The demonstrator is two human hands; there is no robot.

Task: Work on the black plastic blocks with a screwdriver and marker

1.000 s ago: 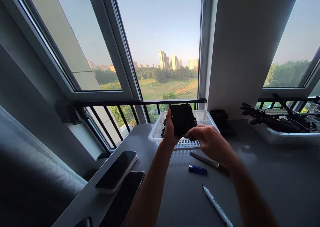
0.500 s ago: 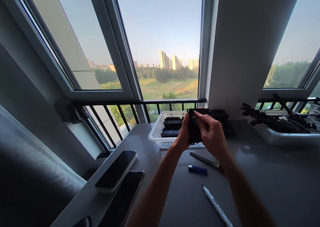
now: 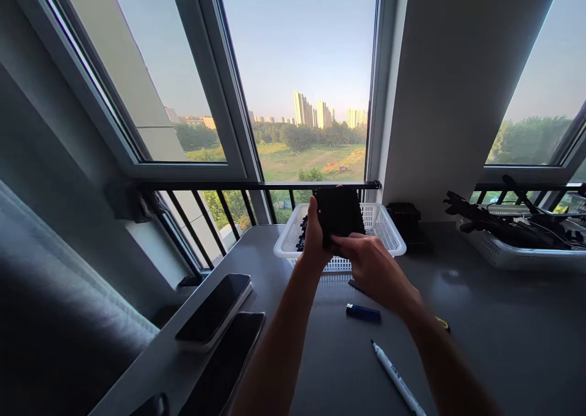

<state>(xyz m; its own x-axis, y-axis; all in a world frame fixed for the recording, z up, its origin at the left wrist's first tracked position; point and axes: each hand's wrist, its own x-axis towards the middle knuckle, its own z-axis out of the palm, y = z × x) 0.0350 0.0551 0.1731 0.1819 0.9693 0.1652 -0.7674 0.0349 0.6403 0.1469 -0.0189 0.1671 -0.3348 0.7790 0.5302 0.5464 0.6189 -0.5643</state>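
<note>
A flat black part is held up over the white basket, its broad face turned toward me. My left hand grips its left edge, thumb upright along the side. My right hand is closed at the part's lower edge, fingers pointing left against it. Whether the right fingers pinch anything small is hidden. Other black parts show in the basket, just left of my left hand.
On the grey table lie a blue lighter, a white marker and a knife partly under my right arm. Two phones lie left. Black pieces stand right of the basket; another loaded basket is far right.
The black part has turned to show its broad face and moved slightly left and up. My right hand has gone from its upper part down to its lower edge.
</note>
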